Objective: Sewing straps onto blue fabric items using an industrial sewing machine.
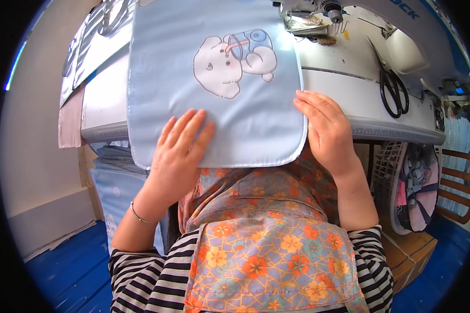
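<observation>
A light blue fabric panel (219, 130) with rounded corners and a white bound edge lies over the sewing table, its near end hanging over the front edge. A cartoon white bear is printed on it. My left hand (180, 143) rests flat on the panel's near left part, fingers spread. At the panel's right edge, my right hand (326, 125) has its fingers together on the binding; its thumb is hidden, apparently under the cloth. Beyond the right edge, the sewing machine's head (331, 11) stands close to the panel, its needle area partly lost in glare.
Black-handled scissors (393, 91) lie on the sewing table (350, 99) at right. A white basket (389, 182) of cloth scraps stands below, above a cardboard box (415, 255). Folded blue panels (117, 182) are stacked under the table at left. Shiny sheets (91, 57) lie at far left.
</observation>
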`<action>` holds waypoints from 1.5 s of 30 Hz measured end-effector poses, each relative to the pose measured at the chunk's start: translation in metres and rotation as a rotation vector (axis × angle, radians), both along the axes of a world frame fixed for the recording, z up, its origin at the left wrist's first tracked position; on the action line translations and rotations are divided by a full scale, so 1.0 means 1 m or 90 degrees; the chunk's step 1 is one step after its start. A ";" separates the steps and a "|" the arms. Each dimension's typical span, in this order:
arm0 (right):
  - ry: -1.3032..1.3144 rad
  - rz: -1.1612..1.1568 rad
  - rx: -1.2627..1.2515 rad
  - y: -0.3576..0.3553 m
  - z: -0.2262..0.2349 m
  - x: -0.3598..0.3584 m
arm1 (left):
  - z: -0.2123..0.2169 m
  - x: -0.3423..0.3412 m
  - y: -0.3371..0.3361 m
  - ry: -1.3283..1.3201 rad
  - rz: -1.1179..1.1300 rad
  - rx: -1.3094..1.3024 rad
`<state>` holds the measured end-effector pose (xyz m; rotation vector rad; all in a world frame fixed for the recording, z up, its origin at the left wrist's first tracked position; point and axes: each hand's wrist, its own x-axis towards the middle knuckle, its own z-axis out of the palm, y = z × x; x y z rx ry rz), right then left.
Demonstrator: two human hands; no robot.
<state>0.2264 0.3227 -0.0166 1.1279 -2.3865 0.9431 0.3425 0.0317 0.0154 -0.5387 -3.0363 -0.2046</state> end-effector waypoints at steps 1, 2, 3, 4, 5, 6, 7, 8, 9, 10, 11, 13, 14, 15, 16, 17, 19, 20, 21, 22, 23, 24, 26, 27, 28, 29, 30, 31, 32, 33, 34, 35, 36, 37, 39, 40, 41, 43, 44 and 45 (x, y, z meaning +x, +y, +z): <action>0.002 0.000 0.004 0.001 0.000 -0.002 | 0.004 -0.003 0.001 0.020 0.021 0.005; 0.002 0.001 0.006 0.000 0.001 -0.003 | 0.004 -0.007 -0.002 0.019 0.021 0.007; 0.003 0.002 0.006 0.000 0.002 -0.005 | 0.003 -0.010 -0.008 0.036 0.033 0.003; 0.003 0.004 0.006 -0.001 0.002 -0.007 | 0.002 -0.015 -0.011 0.052 0.046 0.000; 0.002 0.006 0.008 -0.001 0.002 -0.010 | 0.005 -0.021 -0.012 0.083 0.050 0.009; 0.000 0.008 0.010 -0.002 0.001 -0.013 | 0.004 -0.026 -0.016 0.083 0.052 0.011; -0.001 0.010 0.010 -0.003 0.001 -0.016 | 0.003 -0.030 -0.021 0.098 0.062 -0.005; -0.001 0.012 0.011 -0.005 0.001 -0.019 | 0.002 -0.035 -0.027 0.113 0.071 -0.020; 0.009 0.008 0.021 -0.008 0.002 -0.022 | 0.001 -0.041 -0.031 0.131 0.080 -0.013; 0.019 0.001 0.033 -0.009 0.002 -0.025 | -0.003 -0.050 -0.038 0.130 0.079 -0.011; 0.019 0.004 0.032 -0.012 0.002 -0.028 | -0.006 -0.056 -0.045 0.135 0.089 -0.014; 0.031 -0.002 0.041 -0.016 0.000 -0.035 | -0.007 -0.068 -0.053 0.143 0.106 -0.016; 0.031 -0.001 0.043 -0.018 0.000 -0.039 | -0.008 -0.074 -0.055 0.143 0.107 -0.015; 0.030 -0.010 0.050 -0.020 0.001 -0.042 | -0.008 -0.080 -0.057 0.141 0.116 -0.019; 0.030 -0.019 0.056 -0.022 0.001 -0.045 | -0.008 -0.085 -0.058 0.139 0.124 -0.024; 0.030 -0.019 0.057 -0.024 0.001 -0.049 | -0.008 -0.089 -0.059 0.145 0.131 -0.031; 0.034 -0.039 0.068 -0.026 0.000 -0.055 | -0.009 -0.098 -0.062 0.150 0.129 -0.039; 0.034 -0.039 0.069 -0.027 0.000 -0.059 | -0.010 -0.101 -0.064 0.155 0.127 -0.048; 0.040 -0.042 0.077 -0.028 0.000 -0.063 | -0.011 -0.104 -0.065 0.155 0.128 -0.048; 0.046 -0.045 0.084 -0.029 0.000 -0.067 | -0.012 -0.108 -0.065 0.160 0.125 -0.056; 0.046 -0.046 0.085 -0.030 -0.001 -0.070 | -0.012 -0.110 -0.066 0.164 0.122 -0.065; 0.058 -0.050 0.093 -0.032 -0.003 -0.072 | -0.013 -0.111 -0.066 0.164 0.122 -0.064; 0.069 -0.055 0.103 -0.033 -0.003 -0.076 | -0.012 -0.111 -0.064 0.168 0.128 -0.099; 0.076 -0.052 0.113 -0.034 -0.003 -0.078 | -0.011 -0.109 -0.063 0.168 0.128 -0.098; 0.081 -0.048 0.122 -0.035 -0.003 -0.079 | -0.008 -0.106 -0.061 0.178 0.112 -0.124; 0.080 -0.048 0.123 -0.036 -0.003 -0.081 | -0.005 -0.103 -0.058 0.188 0.096 -0.149; 0.079 -0.045 0.122 -0.037 -0.003 -0.083 | -0.002 -0.098 -0.053 0.186 0.097 -0.149; 0.077 -0.043 0.121 -0.038 -0.003 -0.084 | 0.001 -0.091 -0.047 0.179 0.070 -0.159; 0.076 -0.042 0.121 -0.039 -0.003 -0.084 | 0.005 -0.085 -0.041 0.173 0.043 -0.167; 0.077 -0.049 0.129 -0.039 -0.002 -0.084 | 0.012 -0.078 -0.031 0.172 0.042 -0.166; 0.080 -0.054 0.133 -0.040 -0.002 -0.084 | 0.021 -0.068 -0.020 0.136 0.005 -0.166; 0.080 -0.053 0.132 -0.041 -0.002 -0.083 | 0.025 -0.060 -0.009 0.100 -0.032 -0.164; 0.070 -0.051 0.125 -0.041 -0.003 -0.083 | 0.024 -0.053 0.001 0.091 -0.054 -0.148; 0.061 -0.050 0.118 -0.040 -0.004 -0.083 | 0.028 -0.047 0.012 0.040 -0.076 -0.115; 0.080 -0.011 0.121 -0.040 0.001 -0.079 | 0.029 -0.044 0.031 -0.039 -0.122 -0.031; 0.099 0.023 0.124 -0.040 0.003 -0.077 | 0.026 -0.045 0.040 -0.066 -0.150 0.018; 0.103 0.023 0.120 -0.037 0.004 -0.075 | 0.022 -0.051 0.046 -0.133 -0.168 0.096; 0.025 0.045 0.085 -0.027 0.002 -0.072 | 0.029 -0.071 0.057 -0.167 -0.174 0.164; 0.025 0.027 0.086 -0.023 0.003 -0.070 | 0.032 -0.083 0.061 -0.205 -0.191 0.238; 0.028 0.009 0.076 -0.020 0.003 -0.069 | 0.029 -0.096 0.065 -0.122 -0.167 0.243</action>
